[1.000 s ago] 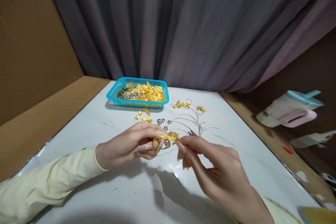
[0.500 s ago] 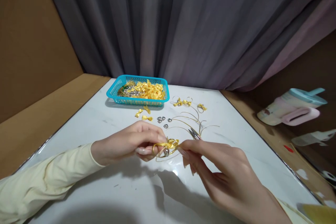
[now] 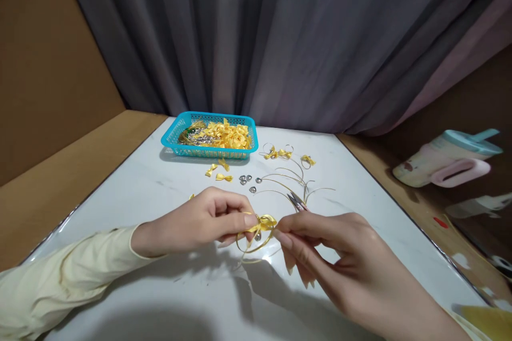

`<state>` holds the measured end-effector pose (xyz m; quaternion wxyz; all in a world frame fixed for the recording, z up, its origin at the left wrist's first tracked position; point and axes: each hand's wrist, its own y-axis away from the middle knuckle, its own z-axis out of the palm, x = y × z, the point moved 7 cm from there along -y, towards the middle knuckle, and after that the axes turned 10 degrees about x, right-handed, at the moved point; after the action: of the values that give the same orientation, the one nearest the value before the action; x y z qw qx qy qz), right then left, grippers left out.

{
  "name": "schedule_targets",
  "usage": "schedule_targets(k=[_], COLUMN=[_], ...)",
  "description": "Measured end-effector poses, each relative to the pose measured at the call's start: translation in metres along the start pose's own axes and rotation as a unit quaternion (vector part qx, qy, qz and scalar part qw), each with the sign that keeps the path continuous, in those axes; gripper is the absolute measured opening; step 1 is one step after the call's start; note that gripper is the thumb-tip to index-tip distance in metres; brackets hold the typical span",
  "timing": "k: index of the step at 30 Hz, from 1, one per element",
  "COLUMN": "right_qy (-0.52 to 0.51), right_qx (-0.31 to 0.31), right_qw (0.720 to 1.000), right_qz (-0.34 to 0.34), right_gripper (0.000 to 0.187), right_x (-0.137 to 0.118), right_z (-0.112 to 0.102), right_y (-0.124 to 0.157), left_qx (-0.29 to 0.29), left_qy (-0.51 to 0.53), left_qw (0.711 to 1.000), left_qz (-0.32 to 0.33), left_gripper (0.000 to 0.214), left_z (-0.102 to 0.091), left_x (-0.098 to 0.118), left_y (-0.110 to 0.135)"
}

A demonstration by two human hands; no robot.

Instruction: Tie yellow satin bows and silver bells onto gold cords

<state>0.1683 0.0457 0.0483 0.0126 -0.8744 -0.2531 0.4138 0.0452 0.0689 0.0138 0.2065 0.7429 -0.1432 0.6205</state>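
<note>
My left hand point(image 3: 218, 218) pinches a yellow ribbon bow point(image 3: 266, 222) between thumb and forefinger, above the near part of the table. A silver bell point(image 3: 258, 236) hangs just under the bow. Looped round both is a thin gold cord point(image 3: 256, 250), its right side caught between the thumb and forefinger of my right hand point(image 3: 320, 250). Fingertips hide part of the bow and the cord's ends. Small scissors point(image 3: 296, 202) lie right behind my right hand, partly covered by it.
A blue basket point(image 3: 168, 145) of yellow bows and silver bells stands at the back. Loose bows point(image 3: 224, 177), silver bells point(image 3: 253, 189), cut gold cords point(image 3: 280, 192) and several finished bow loops point(image 3: 308, 160) lie between. At the right is a tumbler point(image 3: 452, 157) with a pink handle.
The bow has turned in my fingers, and the cord loop now hangs lower and wider beneath it. My left thumb has come over the bow's left side. Both hands stay close together.
</note>
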Motion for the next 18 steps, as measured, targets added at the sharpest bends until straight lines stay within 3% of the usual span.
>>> schedule_targets(k=[8,18], right_qy=[-0.085,-0.041], right_qx=[0.013,0.029], right_qw=[0.995,0.999], right_qz=[0.052,0.016], right_gripper=[0.02,0.02], right_x=[0.0,-0.0006], right_z=[0.0049,0.0018], right_y=[-0.0026,-0.001], left_qx=[0.055,0.054], left_qy=[-0.004,0.017], left_qw=[0.997,0.996], left_qz=[0.047,0.065], left_gripper=[0.023,0.023], left_z=[-0.0022,-0.0021], left_x=[0.0011,0.0007], left_y=[0.0036,0.0038])
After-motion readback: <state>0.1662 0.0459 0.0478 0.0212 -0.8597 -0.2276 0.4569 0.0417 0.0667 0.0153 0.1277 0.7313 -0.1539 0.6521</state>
